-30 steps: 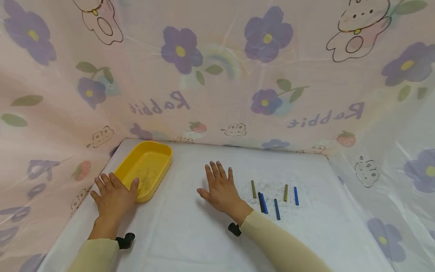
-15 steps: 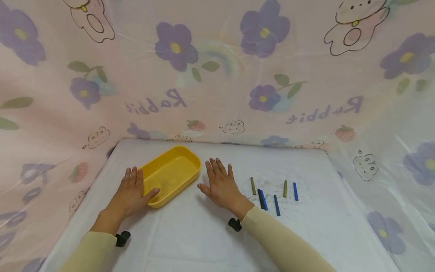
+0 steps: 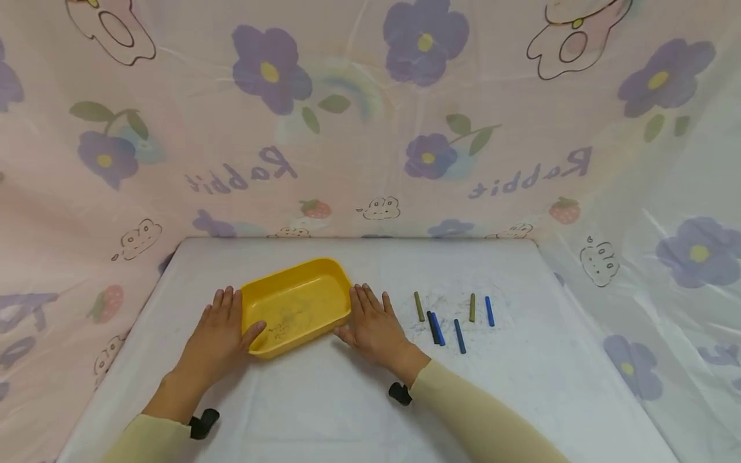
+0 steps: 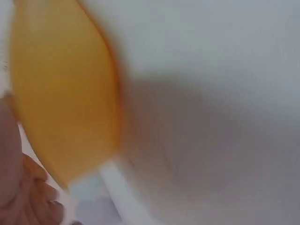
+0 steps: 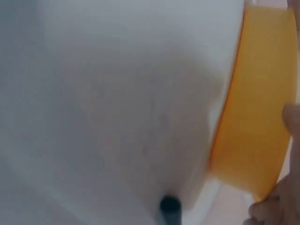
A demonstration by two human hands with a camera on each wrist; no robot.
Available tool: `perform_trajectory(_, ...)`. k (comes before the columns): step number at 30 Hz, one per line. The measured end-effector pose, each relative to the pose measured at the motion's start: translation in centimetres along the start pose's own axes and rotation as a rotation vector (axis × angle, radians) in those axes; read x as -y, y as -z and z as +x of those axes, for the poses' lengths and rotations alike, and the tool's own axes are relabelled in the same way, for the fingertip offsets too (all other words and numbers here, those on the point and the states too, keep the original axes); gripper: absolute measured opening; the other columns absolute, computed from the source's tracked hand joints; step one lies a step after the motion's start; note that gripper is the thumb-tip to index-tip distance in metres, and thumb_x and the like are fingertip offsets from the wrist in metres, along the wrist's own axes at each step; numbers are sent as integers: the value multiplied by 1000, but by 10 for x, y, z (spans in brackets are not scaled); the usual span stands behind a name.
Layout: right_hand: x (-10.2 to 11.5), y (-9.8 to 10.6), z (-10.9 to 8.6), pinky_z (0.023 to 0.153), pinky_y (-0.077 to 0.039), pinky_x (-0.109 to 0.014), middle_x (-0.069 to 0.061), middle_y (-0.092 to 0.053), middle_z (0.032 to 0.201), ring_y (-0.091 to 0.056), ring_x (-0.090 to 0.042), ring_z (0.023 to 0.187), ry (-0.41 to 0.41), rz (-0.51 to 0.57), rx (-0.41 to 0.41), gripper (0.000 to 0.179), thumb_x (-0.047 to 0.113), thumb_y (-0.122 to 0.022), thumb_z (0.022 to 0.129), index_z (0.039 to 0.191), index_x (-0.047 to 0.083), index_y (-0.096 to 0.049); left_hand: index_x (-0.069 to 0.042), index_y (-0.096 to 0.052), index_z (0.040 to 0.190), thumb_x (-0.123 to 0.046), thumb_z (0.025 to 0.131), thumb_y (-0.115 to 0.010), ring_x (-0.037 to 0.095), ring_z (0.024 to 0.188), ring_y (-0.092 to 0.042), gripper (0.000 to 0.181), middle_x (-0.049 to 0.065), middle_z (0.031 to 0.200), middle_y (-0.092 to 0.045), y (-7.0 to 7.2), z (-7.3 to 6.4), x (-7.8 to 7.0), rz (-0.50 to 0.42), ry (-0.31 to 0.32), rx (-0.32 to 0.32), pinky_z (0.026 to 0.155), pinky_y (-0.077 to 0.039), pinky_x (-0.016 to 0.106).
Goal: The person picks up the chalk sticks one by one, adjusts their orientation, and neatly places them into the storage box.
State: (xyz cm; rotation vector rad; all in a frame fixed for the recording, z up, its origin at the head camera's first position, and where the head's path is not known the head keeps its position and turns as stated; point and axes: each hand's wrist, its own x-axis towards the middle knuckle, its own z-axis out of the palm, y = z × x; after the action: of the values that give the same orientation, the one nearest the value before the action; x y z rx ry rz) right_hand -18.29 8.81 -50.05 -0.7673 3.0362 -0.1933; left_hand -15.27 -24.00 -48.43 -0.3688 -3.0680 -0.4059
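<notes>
Neither hand was curled round anything: the left hand (image 3: 214, 337) lay with straight fingers along the outer wall of the yellow tray (image 3: 324, 289), its thumb reaching over the near corner, and the right hand (image 3: 373, 328) set its straight fingers against the opposite end, thumb by the near corner there. The tray lay between the two hands, slanted, with its end at the right hand farther from the person. Dark crumbs (image 3: 283, 329) lay inside it, closer to the left thumb than to the right hand. On the white table (image 3: 307, 405), apart from the right hand on its outer side, lay an olive stick (image 3: 419, 307) nearest it, then a black stick (image 3: 432, 328) close beside a blue stick (image 3: 439, 329), a darker blue stick (image 3: 460, 336), a second olive stick (image 3: 471, 308) and, farthest out, a bright blue stick (image 3: 489, 311). Beyond both hands hung a flowered curtain (image 3: 353, 148)
</notes>
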Motion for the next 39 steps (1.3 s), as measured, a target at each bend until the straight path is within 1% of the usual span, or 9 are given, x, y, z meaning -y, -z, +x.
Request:
perform_trajectory(6,20,4,-23,127,-24,-66,-19,-31,171,-27,-34,161,-63,-21,-33,89,65,-39,108,166,-2,-24,22,-16,158,-50,113,-41,61,155,-11,89,44,166,-12,-5,-14,-23,-104,66,-15,122,-20,76)
perform_trajectory(9,31,5,-39,126,-25,-68,-20,-32,171,-28,-36,160,-62,-21,-34,87,63,-40,109,166,-2,-25,21,-9,159,-49,113,-40,58,157,-7,89,42,168,-5,-5,-13,-21,-133,90,-28,125,-15,72)
perform_trajectory(13,34,6,-52,126,-25,-67,-18,-32,171,-29,-35,160,-53,-40,-46,84,61,-41,110,166,0,-26,18,-5,161,-49,113,-40,56,159,-3,89,38,170,1,-5,-10,-15,-154,60,-9,129,-10,66)
perform_trajectory(17,16,11,-54,124,-27,-69,-17,-39,168,-35,-37,157,-33,-23,-117,77,55,-47,110,163,1,-35,15,-4,163,-53,112,-42,53,160,-2,92,36,172,0,-2,-7,-11,-171,23,20,129,-11,66)
perform_trajectory(22,-28,26,-47,123,-30,-70,-21,-48,161,-41,-41,152,-38,-36,-220,73,46,-65,104,156,-2,-46,12,-3,164,-58,110,-42,51,161,-1,97,34,173,-1,3,-3,-2,-181,24,52,129,-9,67)
perform_trajectory(25,-54,31,-42,125,-27,-70,-22,-46,161,-38,-41,154,-9,-49,-162,78,48,-72,100,156,-1,-47,12,-5,164,-59,110,-41,51,161,-2,97,33,173,-1,3,-4,8,-179,27,66,129,-9,68)
perform_trajectory(29,-72,29,-36,128,-27,-63,-18,-45,161,-38,-39,151,54,-65,2,87,57,-75,94,157,3,-47,11,-6,164,-63,108,-43,50,161,-4,100,32,173,-3,4,-4,17,-173,18,100,128,-10,68)
perform_trajectory(35,-73,20,-27,126,-31,-58,-14,-51,155,-45,-37,144,128,-90,98,90,63,-75,91,156,6,-49,14,-9,163,-69,98,-59,52,160,-9,117,35,172,-7,10,-6,23,-132,-17,138,127,-12,69)
perform_trajectory(39,-72,18,-23,125,-32,-61,-12,-55,152,-47,-36,143,133,-112,117,83,63,-74,92,151,8,-55,13,-10,163,-69,100,-56,52,160,-12,114,35,172,-10,9,-4,24,-110,-47,136,127,-13,69)
